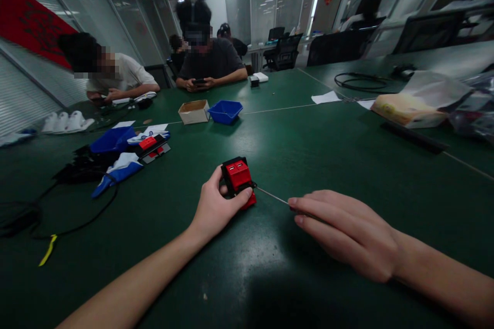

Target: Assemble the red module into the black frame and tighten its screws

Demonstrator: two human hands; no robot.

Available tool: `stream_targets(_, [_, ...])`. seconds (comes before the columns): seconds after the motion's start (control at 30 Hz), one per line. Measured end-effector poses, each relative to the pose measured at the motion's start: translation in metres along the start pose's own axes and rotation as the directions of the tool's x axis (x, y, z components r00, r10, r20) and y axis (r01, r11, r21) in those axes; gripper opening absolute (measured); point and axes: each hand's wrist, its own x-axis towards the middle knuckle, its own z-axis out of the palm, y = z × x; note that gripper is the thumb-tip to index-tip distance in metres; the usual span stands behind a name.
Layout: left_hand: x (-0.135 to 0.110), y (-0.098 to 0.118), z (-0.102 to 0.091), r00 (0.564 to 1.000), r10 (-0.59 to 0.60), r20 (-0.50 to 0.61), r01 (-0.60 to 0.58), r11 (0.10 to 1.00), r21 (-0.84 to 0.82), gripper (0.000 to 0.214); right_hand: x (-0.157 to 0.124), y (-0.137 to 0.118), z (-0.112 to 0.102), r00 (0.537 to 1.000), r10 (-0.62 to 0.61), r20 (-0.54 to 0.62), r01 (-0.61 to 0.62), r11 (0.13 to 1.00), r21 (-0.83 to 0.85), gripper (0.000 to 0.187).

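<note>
In the middle of the green table, my left hand (219, 197) is closed around a red and black block (238, 174) with two small slots in its red top. Its thumb presses on the near side of the block. My right hand (343, 229) grips a screwdriver (272, 195), whose thin metal shaft points left. The shaft's tip meets the right edge of the block near a small dark fitting; whether it sits in a screw is too small to tell. My right fingers hide most of the screwdriver's handle.
A cardboard box (193, 112) and a blue bin (226, 112) stand ahead. Blue-white gloves (119, 169), another red and black piece (151, 147) and a dark cable (92, 221) lie left. A tissue pack (409, 108) lies right. Two people sit across the table.
</note>
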Motion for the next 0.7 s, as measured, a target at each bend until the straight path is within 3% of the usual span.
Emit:
stream_targets(0.23, [0.001, -0.003, -0.001, 1.000, 0.009, 0.001, -0.009, 1.000, 0.003, 0.052, 0.002, 0.002, -0.002, 0.999, 0.043, -0.009, -0.043, 0.999, -0.010, 0.028])
stream_targets(0.4, [0.001, 0.000, 0.000, 1.000, 0.007, -0.002, -0.007, 1.000, -0.006, 0.052, 0.006, -0.004, -0.008, 0.997, 0.063, 0.047, -0.061, 0.997, -0.042, 0.028])
stream_targets(0.53, [-0.001, 0.003, 0.001, 1.000, 0.018, -0.006, -0.018, 1.000, 0.021, 0.050, 0.015, -0.008, -0.010, 0.996, 0.036, 0.081, -0.022, 0.987, -0.161, 0.017])
stream_targets(0.7, [-0.001, 0.003, 0.002, 1.000, 0.010, -0.001, -0.010, 1.000, 0.002, 0.051, 0.023, -0.012, -0.009, 0.997, -0.007, 0.072, 0.023, 0.972, -0.233, 0.019])
